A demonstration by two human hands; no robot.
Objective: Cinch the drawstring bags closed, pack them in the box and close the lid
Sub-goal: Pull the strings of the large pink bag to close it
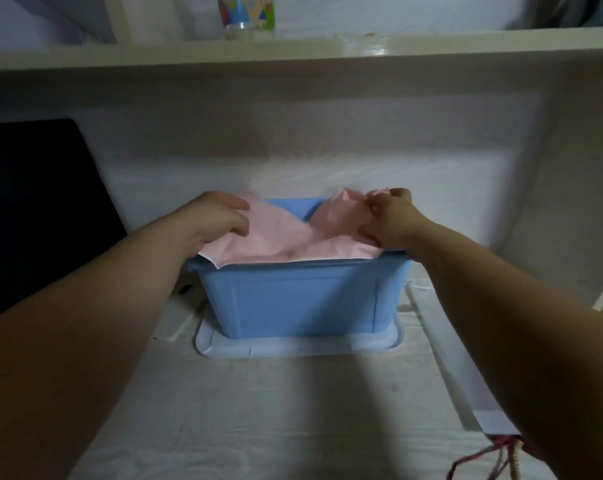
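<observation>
Atop the blue box on the desk: pinching bunched right end of pink bag with right hand, gripping left end with left hand; lying left-to-right across opening, above rim; likely pushing down next.

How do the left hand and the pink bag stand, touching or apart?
Touching. The head view shows the left hand pinching an edge of the pink bag over the rim of the blue box.

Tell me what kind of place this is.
Probably a home: a white painted shelf holding a colourful printed cup, above a white cloth-covered surface with a blue plastic storage box.
</observation>
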